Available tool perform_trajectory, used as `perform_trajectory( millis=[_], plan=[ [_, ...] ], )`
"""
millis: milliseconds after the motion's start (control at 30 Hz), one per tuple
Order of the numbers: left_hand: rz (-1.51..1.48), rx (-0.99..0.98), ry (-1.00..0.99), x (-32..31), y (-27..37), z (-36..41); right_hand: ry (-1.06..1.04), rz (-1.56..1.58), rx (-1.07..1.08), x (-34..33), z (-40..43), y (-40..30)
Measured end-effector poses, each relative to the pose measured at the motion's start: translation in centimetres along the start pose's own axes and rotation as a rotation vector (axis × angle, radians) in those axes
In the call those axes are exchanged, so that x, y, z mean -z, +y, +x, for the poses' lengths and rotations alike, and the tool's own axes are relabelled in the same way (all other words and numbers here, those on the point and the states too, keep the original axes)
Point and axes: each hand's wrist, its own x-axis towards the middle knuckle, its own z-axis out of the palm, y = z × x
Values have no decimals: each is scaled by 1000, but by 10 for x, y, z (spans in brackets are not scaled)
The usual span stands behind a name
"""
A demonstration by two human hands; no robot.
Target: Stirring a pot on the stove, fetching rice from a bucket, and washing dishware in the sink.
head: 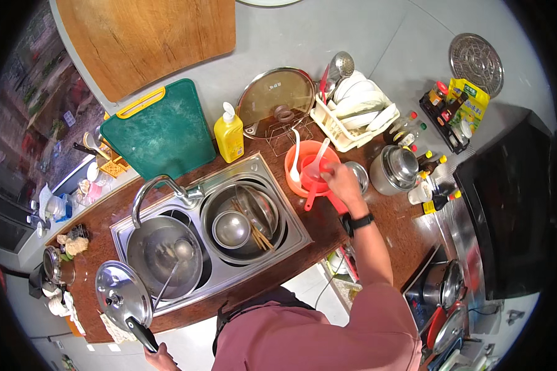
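My left hand (pixel 160 358), at the bottom edge, grips the black handle of a metal pressure-cooker lid (pixel 120 294), held tilted at the left sink basin. My right hand (pixel 342 182) pinches the rim of a red plastic scoop or cup (pixel 314 176) inside an orange plastic basin (pixel 291 162). A white ladle (pixel 296 153) and a pale spoon (pixel 320 155) lean in that basin. In the left basin of the steel sink, a large metal pan (pixel 144 250) holds water and a metal ladle (pixel 183 250). The right basin holds a pot (pixel 209 213), a metal bowl (pixel 231 229), lids and chopsticks (pixel 260 236).
A curved faucet (pixel 144 195) rises behind the sink, near a green cutting board (pixel 160 130) and yellow detergent bottle (pixel 229 134). A glass lid (pixel 269 99) and a dish rack with plates (pixel 352 120) stand at the wall. Pots (pixel 385 176) and sauce bottles (pixel 429 162) are right.
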Motion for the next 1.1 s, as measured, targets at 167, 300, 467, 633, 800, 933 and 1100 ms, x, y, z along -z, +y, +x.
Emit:
perform_trajectory(
  millis=[167,300,467,633,800,933,1100],
  plan=[
    [-39,15,-27,-10,19,-12,22,441,-202,-59,112,33],
    [-13,78,50,2,3,-45,-181,753,-367,-90,154,-2],
    [-222,82,109,-19,-16,-32,-155,745,-309,-95,149,29],
    [-200,97,124,-17,-16,-31,-119,717,54,-80,132,27],
    [-213,95,107,-18,-8,-25,69,804,194,-16,62,-2],
    [-187,61,67,-20,-11,-13,354,819,147,25,5,6],
    [-240,21,32,-27,-24,2,573,1061,-32,11,-42,36]
  ],
)
